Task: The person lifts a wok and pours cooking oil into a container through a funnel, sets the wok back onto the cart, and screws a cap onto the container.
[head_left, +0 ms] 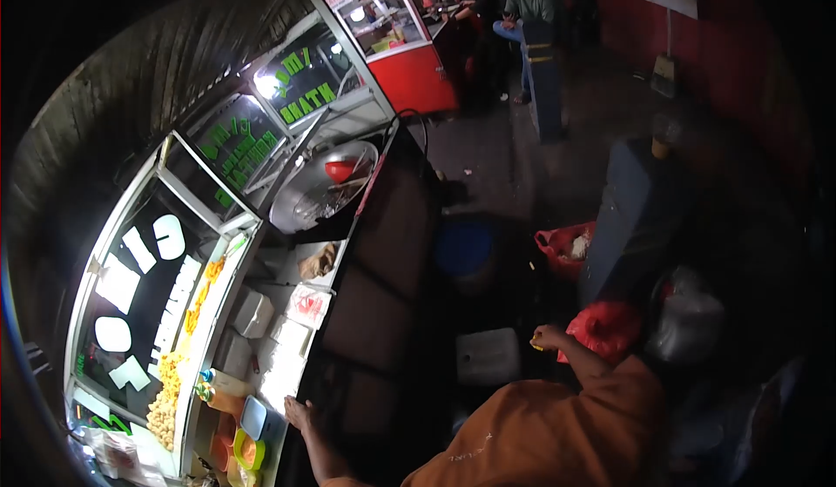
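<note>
My left hand (pixel 299 412) is at the edge of the stall counter, beside a white surface (pixel 280 384). Its fingers look loosely apart, with nothing visible in them. My right hand (pixel 547 339) is out over the dark floor area, closed on a small yellow piece (pixel 535 343) too small to identify. Close to that forearm is a red plastic bag (pixel 605 329). A pale square lid or box (pixel 488 356) lies to the left of the right hand. Near my left hand are a blue-lidded container (pixel 253 418), a yellow-green tub (pixel 250 452) and sauce bottles (pixel 225 395).
A lit glass display case (pixel 139 295) holds fried pieces (pixel 167 391). Beyond it sits a large metal wok (pixel 305 193) with a red scoop (pixel 340 170). A blue bucket (pixel 464 248), a red basket (pixel 566 250) and a dark pillar (pixel 631 217) stand on the right. Two people sit farther back.
</note>
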Action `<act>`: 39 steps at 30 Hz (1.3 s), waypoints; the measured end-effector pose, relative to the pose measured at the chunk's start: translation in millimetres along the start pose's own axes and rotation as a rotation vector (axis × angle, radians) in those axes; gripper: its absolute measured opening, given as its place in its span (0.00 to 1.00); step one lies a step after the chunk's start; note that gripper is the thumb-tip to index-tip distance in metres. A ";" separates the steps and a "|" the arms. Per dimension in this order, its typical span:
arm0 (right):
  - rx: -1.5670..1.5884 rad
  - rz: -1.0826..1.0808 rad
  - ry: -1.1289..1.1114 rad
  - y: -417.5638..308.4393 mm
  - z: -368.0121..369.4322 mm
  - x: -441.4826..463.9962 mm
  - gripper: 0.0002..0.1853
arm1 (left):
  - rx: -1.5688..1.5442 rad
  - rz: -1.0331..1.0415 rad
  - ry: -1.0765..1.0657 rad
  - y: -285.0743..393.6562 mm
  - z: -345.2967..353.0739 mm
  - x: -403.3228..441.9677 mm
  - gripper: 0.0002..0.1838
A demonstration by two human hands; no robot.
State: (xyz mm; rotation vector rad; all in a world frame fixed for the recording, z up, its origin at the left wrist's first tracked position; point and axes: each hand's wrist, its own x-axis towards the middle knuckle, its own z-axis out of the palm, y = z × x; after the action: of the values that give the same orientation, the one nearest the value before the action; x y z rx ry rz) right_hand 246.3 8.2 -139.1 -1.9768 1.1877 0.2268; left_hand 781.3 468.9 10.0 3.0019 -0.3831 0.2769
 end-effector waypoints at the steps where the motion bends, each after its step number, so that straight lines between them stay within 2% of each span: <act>1: 0.083 0.019 0.028 -8.0 -9.7 -15.1 0.26 | 0.007 -0.006 -0.015 -1.1 0.1 1.3 0.36; 3: 0.239 0.022 0.079 -6.5 -10.6 -20.2 0.23 | -0.003 -0.017 -0.029 -1.2 1.3 4.5 0.37; 8: 0.246 -0.036 0.016 -4.2 -13.9 -26.2 0.22 | 0.044 -0.021 -0.094 -7.5 4.8 11.3 0.37; 10: 0.213 -0.011 0.039 -10.6 -16.1 -28.5 0.22 | 0.041 -0.002 -0.049 -8.9 6.7 9.9 0.37; 11: 0.190 -0.064 0.082 -4.8 -11.3 -19.7 0.23 | 0.039 0.000 -0.030 -8.1 7.3 7.8 0.37; 13: 0.126 -0.178 0.140 2.5 -0.2 -3.1 0.24 | 0.041 0.037 0.013 -7.4 3.9 5.0 0.33; 14: 0.102 -0.149 0.115 -1.2 -2.0 -1.3 0.25 | 0.033 0.060 0.043 -5.4 1.2 3.6 0.30; 15: 0.074 -0.218 0.148 -3.5 -1.1 1.4 0.26 | 0.029 0.040 -0.052 -1.1 -8.7 3.5 0.29; 16: 0.047 -0.288 0.180 -4.0 0.5 5.7 0.26 | 0.047 0.093 -0.006 -8.3 -0.1 8.5 0.26; 17: -0.008 -0.280 0.174 -9.4 -0.8 6.6 0.27 | 0.063 0.122 0.117 -17.6 16.5 12.8 0.24; 18: 0.039 -0.242 0.126 -13.3 -1.4 7.4 0.27 | 0.084 0.091 0.098 -15.5 15.2 13.4 0.22; 19: 0.085 -0.200 0.078 -25.0 -6.6 0.7 0.28 | 0.081 0.004 -0.036 7.5 -18.1 5.5 0.22; 20: 0.128 -0.159 0.032 -31.8 -9.5 -2.2 0.28 | 0.112 -0.044 -0.037 13.9 -24.2 4.4 0.22; 23: 0.124 -0.138 -0.027 -49.1 -13.3 -1.7 0.29 | 0.140 -0.073 -0.047 31.1 -48.3 8.4 0.28; 24: 0.127 -0.119 -0.049 -53.1 -12.5 -2.3 0.29 | 0.098 -0.067 0.036 33.1 -43.2 12.1 0.30; 27: 0.010 -0.161 -0.085 -32.6 15.0 31.5 0.30 | 0.080 0.015 0.160 42.4 -34.5 29.1 0.34; 28: 0.009 -0.243 -0.058 -18.0 31.8 45.3 0.29 | 0.091 0.027 0.158 44.5 -30.7 34.6 0.33; 33: 0.008 -0.176 -0.231 -60.5 54.8 56.9 0.27 | 0.030 0.127 0.082 22.0 11.7 65.1 0.29; 34: -0.120 -0.269 -0.158 -48.3 79.6 74.4 0.28 | 0.015 0.129 0.084 21.1 13.9 66.8 0.29; 35: -0.115 -0.296 -0.187 -42.8 97.8 88.8 0.28 | 0.031 0.134 0.116 28.8 10.1 63.6 0.29; 39: -0.198 -0.181 -0.188 -63.7 153.4 122.1 0.28 | 0.071 0.145 0.173 38.0 4.0 59.4 0.34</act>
State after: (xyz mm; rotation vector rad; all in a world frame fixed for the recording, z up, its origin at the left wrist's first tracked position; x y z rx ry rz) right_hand 400.1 51.5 -269.3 -2.1668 0.8891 0.4406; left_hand 828.6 417.6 20.6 2.9908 -0.5857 0.5702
